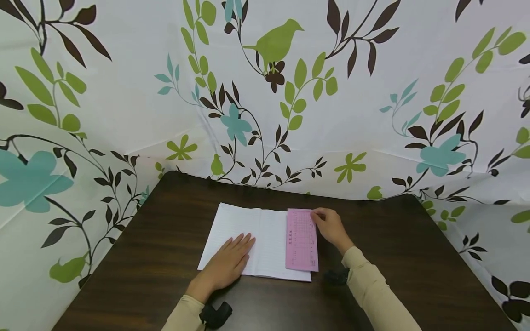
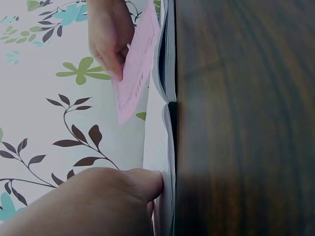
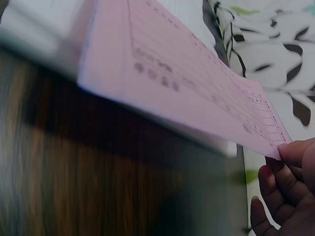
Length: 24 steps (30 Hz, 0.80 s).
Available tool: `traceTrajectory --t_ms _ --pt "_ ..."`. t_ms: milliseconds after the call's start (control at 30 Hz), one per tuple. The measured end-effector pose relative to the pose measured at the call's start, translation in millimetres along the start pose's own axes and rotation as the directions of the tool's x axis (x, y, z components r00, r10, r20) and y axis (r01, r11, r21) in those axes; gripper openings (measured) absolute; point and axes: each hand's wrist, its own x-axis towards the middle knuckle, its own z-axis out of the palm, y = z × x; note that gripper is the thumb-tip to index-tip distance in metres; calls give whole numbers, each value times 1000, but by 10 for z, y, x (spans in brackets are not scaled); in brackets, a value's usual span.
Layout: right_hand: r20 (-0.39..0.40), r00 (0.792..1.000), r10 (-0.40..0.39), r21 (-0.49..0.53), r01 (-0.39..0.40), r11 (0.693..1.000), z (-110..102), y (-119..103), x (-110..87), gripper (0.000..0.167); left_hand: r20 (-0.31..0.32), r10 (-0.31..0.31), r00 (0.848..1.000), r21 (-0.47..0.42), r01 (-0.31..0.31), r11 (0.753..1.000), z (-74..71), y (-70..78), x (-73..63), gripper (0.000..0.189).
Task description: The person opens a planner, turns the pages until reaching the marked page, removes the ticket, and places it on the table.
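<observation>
An open notebook [image 1: 271, 239] with white ruled pages lies on the dark wooden table. My left hand [image 1: 232, 259] rests with fingers spread on its left page, near the fold. Between thumb and fingertips, my right hand [image 1: 330, 226] pinches the upper right corner of a pink printed slip [image 1: 302, 240]. The slip overlaps the outer part of the right page in the head view. Seen from the left wrist, the pink slip [image 2: 135, 69] tilts up above the pages. The right wrist view shows the pinched corner closely, with thumb [image 3: 295, 152] over the printed side.
The dark table [image 1: 393, 266] extends around the notebook on every side. Behind it hangs a white cloth [image 1: 364, 115] printed with leaves, flowers and birds. A black strap-like device [image 1: 216, 315] sits at the left wrist, and another dark one [image 1: 336, 276] at the right.
</observation>
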Motion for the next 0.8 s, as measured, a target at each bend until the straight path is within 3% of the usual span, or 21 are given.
traceTrajectory --t_ms 167,400,800 --pt "9 1000 27 -63 -26 998 -141 176 -27 25 -5 7 1000 2 -7 1000 -15 -6 -17 48" --pt "34 997 67 -126 -63 990 -250 399 -57 28 -60 34 998 1 -34 999 37 -50 -32 47" --pt "38 995 91 -169 -83 982 -368 531 -88 28 -34 14 999 -3 -14 1000 86 -92 -22 50"
